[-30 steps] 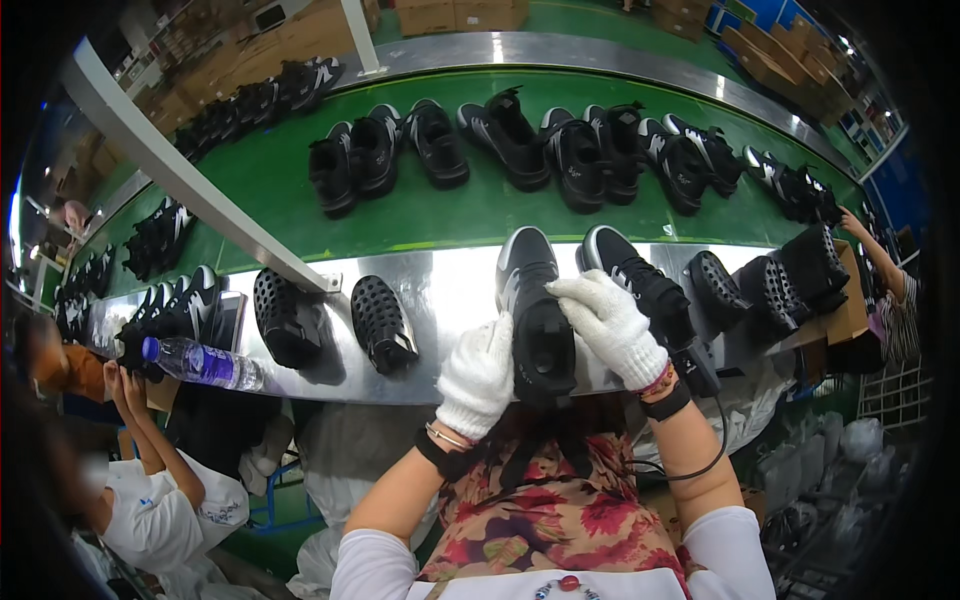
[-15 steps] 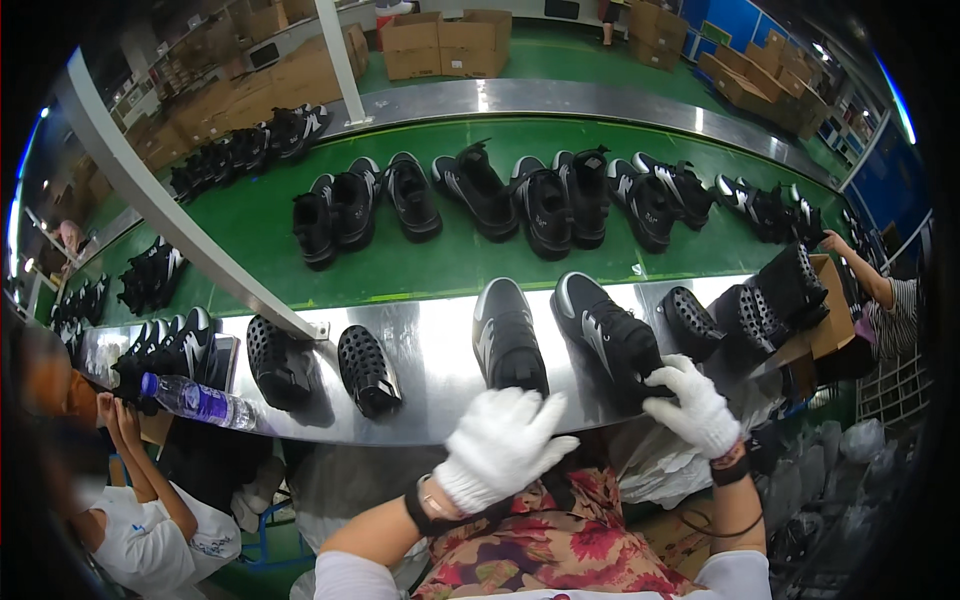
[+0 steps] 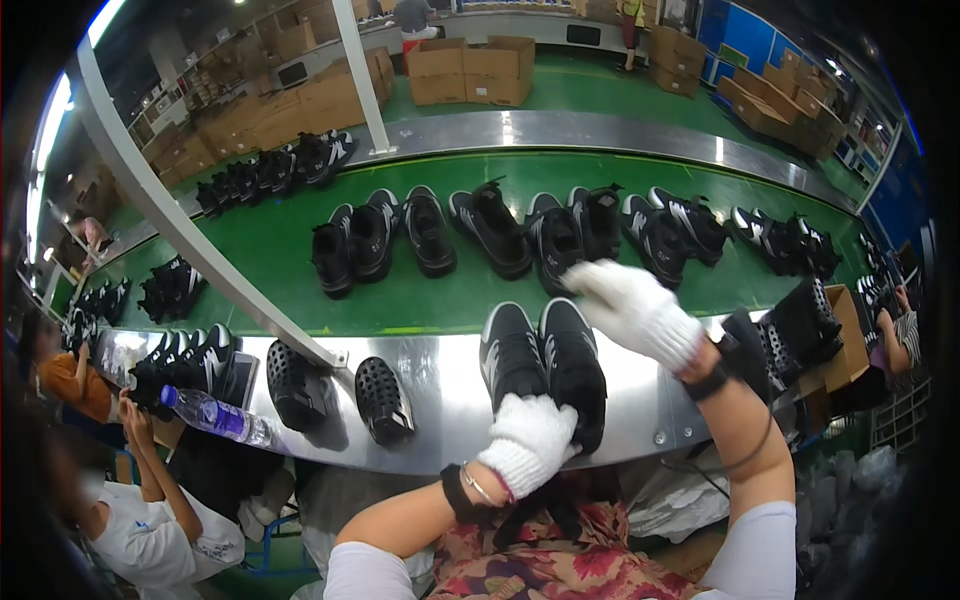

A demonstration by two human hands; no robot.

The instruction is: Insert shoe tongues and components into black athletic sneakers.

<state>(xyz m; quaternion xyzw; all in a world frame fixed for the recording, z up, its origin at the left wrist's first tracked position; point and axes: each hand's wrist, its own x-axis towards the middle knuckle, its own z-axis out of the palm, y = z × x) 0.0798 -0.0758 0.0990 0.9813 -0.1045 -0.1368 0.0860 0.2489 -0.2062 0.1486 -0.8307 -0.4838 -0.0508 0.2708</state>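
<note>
Black-and-silver sneakers [image 3: 572,348] already paired on the shiny steel tabletop [image 3: 655,405]! White-gloved left hand [image 3: 527,440] not yet off them, grip unclear; white-gloved right hand [image 3: 640,312] hovers empty, fingers outstretched.

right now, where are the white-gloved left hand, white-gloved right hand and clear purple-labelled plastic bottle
White-gloved left hand [image 3: 530,442], head view: back of the glove
White-gloved right hand [image 3: 640,312], head view: back of the glove
Clear purple-labelled plastic bottle [image 3: 221,418], head view: label

Left hand [image 3: 530,440] low, curled; right hand [image 3: 640,312] farther forward, angled left
</note>
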